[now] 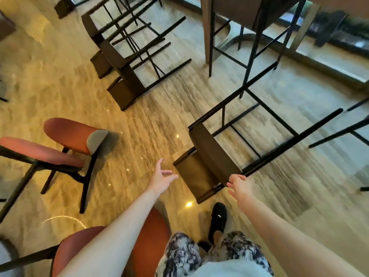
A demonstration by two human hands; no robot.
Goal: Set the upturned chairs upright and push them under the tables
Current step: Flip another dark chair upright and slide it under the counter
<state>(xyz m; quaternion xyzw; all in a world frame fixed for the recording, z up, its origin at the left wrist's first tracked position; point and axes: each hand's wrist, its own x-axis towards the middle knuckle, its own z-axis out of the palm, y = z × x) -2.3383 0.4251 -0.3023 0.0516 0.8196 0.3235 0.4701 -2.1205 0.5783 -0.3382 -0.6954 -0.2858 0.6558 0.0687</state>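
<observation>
Item one, far off to the left of our left hand: two red padded chairs (67, 136), one standing on dark splayed legs, another's rounded back (151, 236) showing beneath our left forearm. We are judging these outside the task, since they are lying neither tipped nor near a table.

Item two: our left hand (160, 177), arm stretched forward, fingers spread and relaxed, gripping nothing. It is hovering just beside the backrest of the nearest toppled chair, apart from it, seemingly preparing to catch that edge.

Item three, between our two hands: the nearest toppled chair (209, 158), brown seat and back, lying on its side on the pale floor (139, 126), black metal legs (279, 124) pointing away to the right. This is the task's object, and it is not yet upright.

Item four: our right hand (238, 183), arm extended, fingers curling at the seat's corner where a leg joins; whether they are closing round the frame we cannot tell.

Item five, beyond both hands: more fallen chairs (123, 62) in a row, and a tall table (239, 21) with one chair tucked under, showing where each belongs.
</observation>
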